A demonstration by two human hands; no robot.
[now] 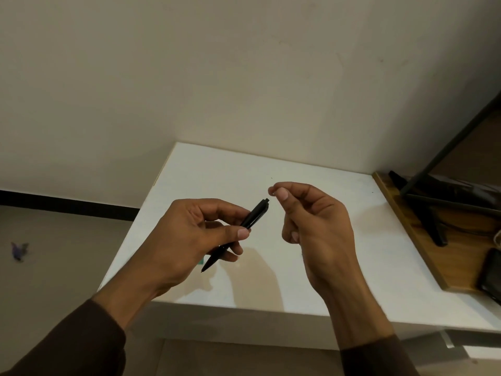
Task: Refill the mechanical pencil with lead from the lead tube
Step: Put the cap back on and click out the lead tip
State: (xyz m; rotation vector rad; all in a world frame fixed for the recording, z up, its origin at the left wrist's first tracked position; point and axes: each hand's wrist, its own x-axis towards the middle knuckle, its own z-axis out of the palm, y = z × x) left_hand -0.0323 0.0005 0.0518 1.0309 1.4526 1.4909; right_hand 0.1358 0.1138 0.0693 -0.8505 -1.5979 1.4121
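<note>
Left hand (200, 234) grips black mechanical pencil (238, 234) mid-barrel, above white table (339, 256), cap end tilted up toward right hand (311, 221). Right thumb and forefinger pinched together just beside that end; lead too thin to see. Likely step: feeding lead into barrel; next needs fine alignment. Lead tube not visible; teal scrap under left hand unidentifiable.

A white table (311, 169) stands in the corner of cream walls (189, 63), a black skirting strip (67, 206) along the grey floor (54, 267), a wooden desk (433, 253) beside it.
</note>
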